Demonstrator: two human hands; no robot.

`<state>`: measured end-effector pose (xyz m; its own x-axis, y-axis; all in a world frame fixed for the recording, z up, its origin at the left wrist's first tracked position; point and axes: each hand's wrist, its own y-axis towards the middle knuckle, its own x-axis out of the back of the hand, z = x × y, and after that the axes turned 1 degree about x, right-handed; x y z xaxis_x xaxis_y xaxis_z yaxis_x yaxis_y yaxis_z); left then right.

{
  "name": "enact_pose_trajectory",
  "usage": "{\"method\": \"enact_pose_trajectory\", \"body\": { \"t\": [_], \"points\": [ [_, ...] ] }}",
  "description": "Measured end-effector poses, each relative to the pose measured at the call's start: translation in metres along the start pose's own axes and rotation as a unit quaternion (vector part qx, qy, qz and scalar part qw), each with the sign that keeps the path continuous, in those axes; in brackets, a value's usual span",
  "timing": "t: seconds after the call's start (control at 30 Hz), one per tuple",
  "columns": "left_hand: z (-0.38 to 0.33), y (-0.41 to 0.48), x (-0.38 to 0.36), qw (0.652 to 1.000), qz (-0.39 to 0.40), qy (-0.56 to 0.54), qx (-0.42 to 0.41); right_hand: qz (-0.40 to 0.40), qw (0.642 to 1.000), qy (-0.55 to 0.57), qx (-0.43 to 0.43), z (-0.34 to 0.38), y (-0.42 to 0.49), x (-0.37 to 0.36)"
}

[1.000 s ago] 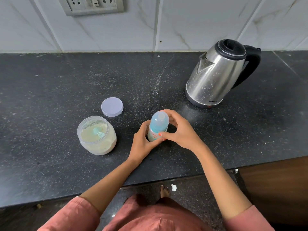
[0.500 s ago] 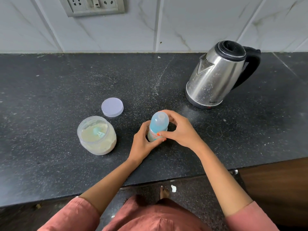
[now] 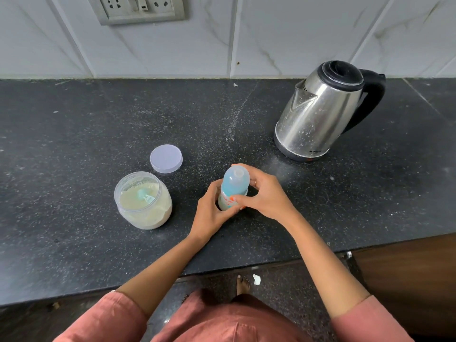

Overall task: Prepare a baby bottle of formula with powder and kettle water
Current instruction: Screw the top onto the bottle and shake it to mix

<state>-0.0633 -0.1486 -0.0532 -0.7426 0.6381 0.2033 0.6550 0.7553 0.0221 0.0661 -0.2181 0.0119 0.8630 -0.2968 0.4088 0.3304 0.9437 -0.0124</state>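
both hands are wrapped around a baby bottle (image 3: pixel 233 187) that stands upright on a black speckled countertop (image 3: pixel 74 134), near its front edge. the left hand (image 3: pixel 212 213) clasps the lower body of the bottle from the left side, fingers curled around it. the right hand (image 3: pixel 265 193) closes over the upper part from the right, its thumb lying across the front where the translucent blue cap meets the body and its fingers reaching behind the cap. the cap is on and covers the teat. the lower part of the bottle looks pale, with reddish print partly hidden by the thumb; what is inside cannot be made out.

to the left of the bottle, near but not touching it, sits an open clear plastic jar (image 3: pixel 143 201) of cream-coloured formula powder, with a light blue scoop (image 3: pixel 145 196) resting in the powder. the jar's round pale lid (image 3: pixel 166 158) lies flat on the counter just behind the jar. well to the right and further back stands a stainless steel electric kettle (image 3: pixel 320 114) with a black lid and black handle, its spout pointing left. behind the counter is a white marbled tile wall (image 3: pixel 271 33) carrying a socket panel (image 3: pixel 138 8). pink sleeves (image 3: pixel 106 317) show at the bottom edge.
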Motion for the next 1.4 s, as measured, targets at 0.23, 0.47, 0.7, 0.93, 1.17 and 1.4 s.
{"method": "enact_pose_trajectory", "body": {
  "t": [0.23, 0.47, 0.7, 0.93, 1.17, 1.4],
  "points": [
    [0.004, 0.000, -0.001, 0.999, -0.012, 0.031, -0.001, -0.099, 0.995, -0.007, 0.013, 0.002, -0.009, -0.017],
    [0.004, 0.000, -0.002, 0.998, -0.024, 0.049, 0.003, -0.213, 0.976, -0.055, 0.001, 0.004, -0.014, -0.040],
    [0.002, -0.001, -0.002, 0.998, -0.028, 0.053, -0.002, -0.203, 0.978, -0.043, -0.008, 0.004, -0.013, -0.039],
    [0.001, 0.000, -0.001, 0.998, -0.016, 0.059, -0.004, -0.123, 0.992, -0.012, -0.036, 0.000, -0.013, -0.032],
    [0.002, 0.000, 0.010, 0.993, 0.022, 0.118, -0.003, -0.089, 0.993, -0.011, -0.079, -0.011, -0.009, -0.034],
    [0.013, -0.006, 0.025, 0.962, 0.048, 0.270, 0.000, -0.179, 0.981, 0.024, -0.077, -0.014, -0.007, -0.026]
  ]
}}
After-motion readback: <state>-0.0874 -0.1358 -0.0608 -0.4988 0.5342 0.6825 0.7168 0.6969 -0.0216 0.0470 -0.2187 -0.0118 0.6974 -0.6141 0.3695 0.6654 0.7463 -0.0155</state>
